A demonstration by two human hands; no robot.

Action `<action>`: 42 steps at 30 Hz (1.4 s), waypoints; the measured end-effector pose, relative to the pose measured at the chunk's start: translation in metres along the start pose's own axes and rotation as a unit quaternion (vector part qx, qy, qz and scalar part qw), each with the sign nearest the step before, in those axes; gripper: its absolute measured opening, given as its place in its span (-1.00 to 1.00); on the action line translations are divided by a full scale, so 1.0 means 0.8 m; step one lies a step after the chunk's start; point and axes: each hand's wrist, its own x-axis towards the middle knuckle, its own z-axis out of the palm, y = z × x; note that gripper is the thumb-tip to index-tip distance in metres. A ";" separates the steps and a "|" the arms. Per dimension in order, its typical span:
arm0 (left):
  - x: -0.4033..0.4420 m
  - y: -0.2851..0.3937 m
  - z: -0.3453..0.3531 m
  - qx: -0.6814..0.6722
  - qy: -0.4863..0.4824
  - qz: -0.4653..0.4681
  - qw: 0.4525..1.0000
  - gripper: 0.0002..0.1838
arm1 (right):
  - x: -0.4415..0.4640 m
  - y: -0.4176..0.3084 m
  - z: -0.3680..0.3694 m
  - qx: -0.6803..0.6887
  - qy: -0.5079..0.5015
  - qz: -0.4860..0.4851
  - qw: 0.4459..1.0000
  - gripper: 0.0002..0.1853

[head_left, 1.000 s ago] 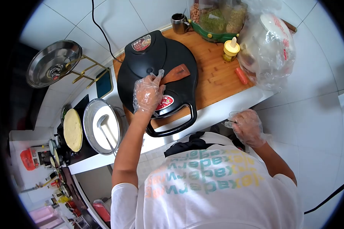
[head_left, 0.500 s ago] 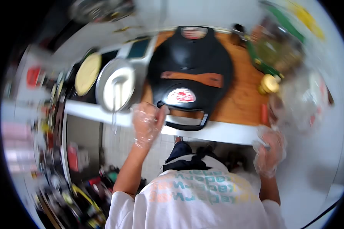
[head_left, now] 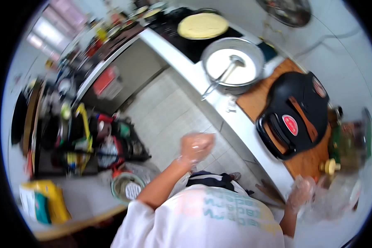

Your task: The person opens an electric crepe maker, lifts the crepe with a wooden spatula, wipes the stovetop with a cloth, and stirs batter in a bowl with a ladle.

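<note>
Left fingers point(head_left: 206, 141) curl — spatula point(head_left: 303, 117) slants across griddle point(head_left: 282, 97), blade point(head_left: 312, 133) lower right.

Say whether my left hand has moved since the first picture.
Yes: the left hand has moved leftward, from atop the black griddle to out over the floor.

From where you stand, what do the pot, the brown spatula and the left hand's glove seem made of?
Pot: probably stainless steel, shiny, given its silvery, reflective wall. Brown spatula: likely wood, smooth-looking, from its warm colour, though plastic is possible. Glove on the left hand: apparently thin clear plastic, with glossy highlights and skin showing through.
</note>
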 end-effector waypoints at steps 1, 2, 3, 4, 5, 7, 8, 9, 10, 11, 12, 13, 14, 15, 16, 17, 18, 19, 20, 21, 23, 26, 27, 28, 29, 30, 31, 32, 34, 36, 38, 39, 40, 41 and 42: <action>-0.017 -0.021 -0.004 0.002 0.017 -0.031 0.999 -0.79 | 0.016 -0.023 -0.004 0.120 -0.050 0.068 0.989 -0.85; -0.029 -0.039 -0.019 -0.023 0.006 -0.089 0.996 -0.78 | 0.032 -0.046 -0.007 0.218 -0.085 0.142 0.962 -0.81; -0.035 -0.050 -0.035 -0.003 -0.005 -0.113 0.994 -0.77 | 0.061 -0.072 -0.010 0.084 -0.129 0.025 0.988 -0.95; -0.049 -0.071 -0.045 -0.017 0.001 -0.147 0.989 -0.75 | 0.075 -0.092 -0.008 0.124 -0.185 0.129 0.966 -0.95; -0.068 -0.095 -0.050 -0.061 0.003 -0.212 0.975 -0.68 | 0.083 -0.103 -0.012 0.118 -0.186 0.153 0.963 -0.94; -0.086 -0.123 -0.057 -0.062 -0.009 -0.222 0.973 -0.57 | 0.042 -0.075 0.019 0.050 -0.083 0.100 0.990 -0.91; -0.097 -0.137 -0.061 -0.062 -0.007 -0.219 0.974 -0.54 | 0.018 -0.059 0.027 -0.021 -0.027 0.022 0.999 -0.89; -0.109 -0.143 -0.068 -0.057 -0.033 -0.215 0.974 -0.53 | 0.004 -0.043 0.027 -0.037 -0.027 0.072 0.996 -0.89; -0.115 -0.144 -0.072 -0.046 -0.050 -0.215 0.974 -0.52 | -0.007 -0.025 0.026 -0.046 -0.024 0.114 0.992 -0.89; -0.121 -0.141 -0.075 -0.070 -0.054 -0.229 0.969 -0.52 | -0.011 -0.006 0.025 -0.051 -0.018 0.152 0.987 -0.89; -0.129 -0.136 -0.076 -0.056 -0.057 -0.218 0.973 -0.52 | -0.018 0.014 0.022 -0.070 -0.071 0.208 0.973 -0.87; -0.129 -0.130 -0.076 -0.044 -0.064 -0.207 0.975 -0.52 | -0.021 0.035 0.015 -0.091 -0.126 0.266 0.951 -0.84; -0.128 -0.123 -0.072 -0.033 -0.073 -0.198 0.977 -0.52 | -0.025 0.059 0.010 -0.111 -0.183 0.323 0.922 -0.82; -0.124 -0.110 -0.070 -0.029 -0.070 -0.195 0.978 -0.53 | -0.049 0.098 0.020 -0.083 -0.144 0.400 0.901 -0.78; -0.126 -0.100 -0.066 -0.023 -0.070 -0.194 0.978 -0.54 | -0.087 0.143 0.044 -0.052 -0.106 0.473 0.873 -0.75; -0.128 -0.093 -0.060 -0.014 -0.067 -0.193 0.979 -0.54 | -0.100 0.162 0.043 -0.090 -0.113 0.491 0.859 -0.69; -0.130 -0.085 -0.053 -0.002 -0.059 -0.195 0.979 -0.55 | -0.113 0.180 0.042 -0.127 -0.120 0.509 0.843 -0.64; -0.137 -0.077 -0.044 -0.005 -0.057 -0.207 0.977 -0.58 | -0.108 0.188 0.040 -0.227 -0.169 0.460 0.842 -0.57; -0.135 -0.062 -0.042 0.049 -0.068 -0.154 0.984 -0.60 | -0.125 0.209 0.051 -0.254 -0.191 0.446 0.836 -0.59; -0.134 -0.052 -0.036 0.075 -0.080 -0.126 0.986 -0.62 | -0.150 0.229 0.060 -0.260 -0.201 0.446 0.832 -0.60; -0.127 -0.025 -0.033 0.113 -0.096 -0.114 0.982 -0.64 | -0.195 0.273 0.094 -0.258 -0.219 0.439 0.832 -0.62; -0.126 0.002 -0.028 0.141 -0.108 -0.151 0.972 -0.65 | -0.216 0.305 0.111 -0.198 -0.276 0.498 0.798 -0.63; -0.121 0.014 -0.028 0.130 -0.107 -0.165 0.972 -0.65 | -0.230 0.318 0.113 -0.242 -0.341 0.406 0.813 -0.61; -0.115 0.023 -0.029 0.114 -0.106 -0.176 0.972 -0.64 | -0.167 0.277 0.084 -0.141 -0.353 0.513 0.770 -0.63; -0.113 0.030 -0.033 0.110 -0.107 -0.187 0.970 -0.64 | -0.244 0.323 0.108 -0.307 -0.398 0.230 0.834 -0.64; -0.111 0.037 -0.035 0.100 -0.108 -0.197 0.969 -0.64 | -0.233 0.321 0.096 -0.291 -0.320 0.315 0.845 -0.64; -0.107 0.041 -0.036 0.086 -0.109 -0.204 0.969 -0.64 | -0.190 0.286 0.083 -0.241 -0.222 0.405 0.854 -0.65; -0.102 0.043 -0.037 0.054 -0.095 -0.218 0.970 -0.65 | -0.151 0.255 0.072 -0.181 -0.125 0.461 0.860 -0.65; -0.087 0.045 -0.044 -0.013 -0.070 -0.237 0.969 -0.68 | -0.065 0.176 0.046 -0.040 0.028 0.509 0.860 -0.65; -0.053 0.053 -0.053 -0.138 -0.059 -0.211 0.966 -0.78 | 0.020 0.086 0.020 0.121 0.069 0.503 0.853 -0.64; -0.031 0.054 -0.049 -0.276 -0.115 -0.220 0.928 -0.77 | 0.095 -0.010 0.004 0.291 0.002 0.465 0.836 -0.63; -0.014 0.063 -0.054 -0.290 -0.140 -0.189 0.928 -0.68 | 0.128 -0.056 -0.003 0.417 -0.051 0.415 0.807 -0.63; 0.000 0.072 -0.060 -0.303 -0.164 -0.159 0.925 -0.59 | 0.153 -0.094 -0.005 0.532 -0.109 0.355 0.761 -0.63; 0.005 0.076 -0.063 -0.346 -0.148 -0.150 0.914 -0.57 | 0.173 -0.127 0.002 0.575 -0.155 0.241 0.766 -0.63; 0.007 0.079 -0.067 -0.387 -0.134 -0.141 0.901 -0.55 | 0.188 -0.161 0.011 0.609 -0.201 0.126 0.757 -0.63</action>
